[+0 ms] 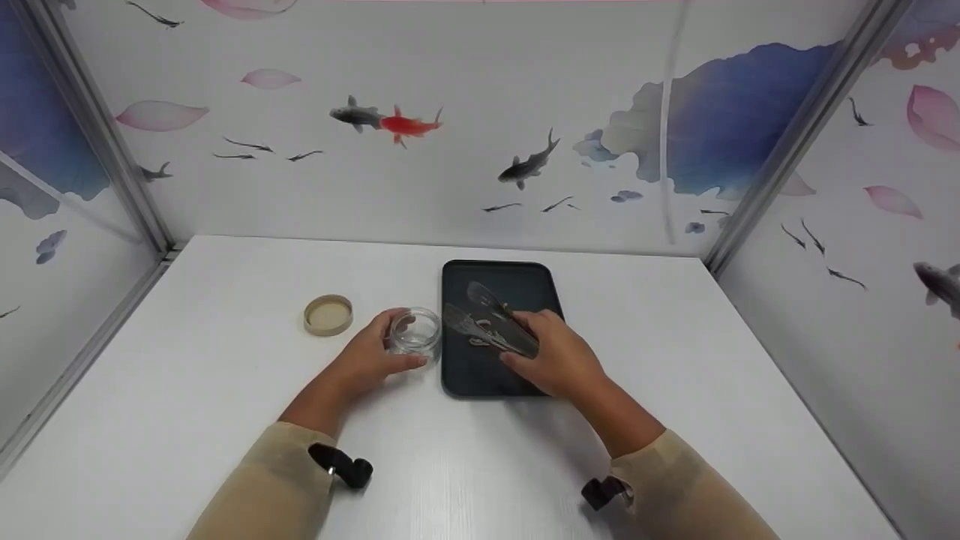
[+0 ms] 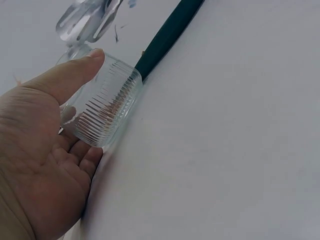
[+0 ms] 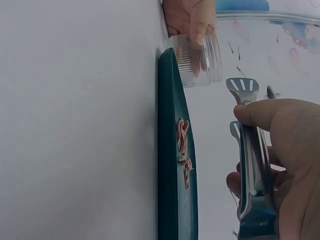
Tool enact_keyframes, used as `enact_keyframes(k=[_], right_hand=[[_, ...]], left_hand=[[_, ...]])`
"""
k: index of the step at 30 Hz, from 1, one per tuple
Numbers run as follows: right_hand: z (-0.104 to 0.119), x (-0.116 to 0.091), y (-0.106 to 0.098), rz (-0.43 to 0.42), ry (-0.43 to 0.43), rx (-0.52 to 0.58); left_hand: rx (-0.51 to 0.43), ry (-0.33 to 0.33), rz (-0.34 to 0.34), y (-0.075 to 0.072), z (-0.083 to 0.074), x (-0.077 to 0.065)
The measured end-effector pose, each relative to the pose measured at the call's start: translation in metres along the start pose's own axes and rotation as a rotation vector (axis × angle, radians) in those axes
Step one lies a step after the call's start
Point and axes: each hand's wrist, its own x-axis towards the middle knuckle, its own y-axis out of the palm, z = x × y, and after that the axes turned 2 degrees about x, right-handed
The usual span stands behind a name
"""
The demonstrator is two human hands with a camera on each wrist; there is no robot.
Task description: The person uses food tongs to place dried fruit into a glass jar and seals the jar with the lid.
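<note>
Fingers of our left hand (image 1: 367, 358) curl around the glass jar (image 1: 415, 332) beside the tray (image 1: 525, 279); our right hand (image 1: 559, 354) grips tongs (image 1: 487, 322) above shreds (image 3: 183, 150), best pinched gently

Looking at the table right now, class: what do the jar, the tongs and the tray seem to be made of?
Jar: clear glass, probably; see-through, with ribbed walls.
Tongs: metal, likely steel; silvery and shiny, with slotted tips.
Tray: dark, smooth, slightly glossy; plastic perhaps, but its look leaves that open.
</note>
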Motion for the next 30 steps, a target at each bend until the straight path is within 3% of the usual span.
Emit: enact_keyframes(k=[12,30], right_hand=[[-0.032,-0.008,-0.007,0.028,0.046,-0.032],[-0.059,-0.011,-0.010,0.072,0.093,-0.091]], left_hand=[[-0.026,0.035,0.006,-0.001,0.003,0.002],[-0.017,0.021,0.012,-0.002,0.004,0.002]])
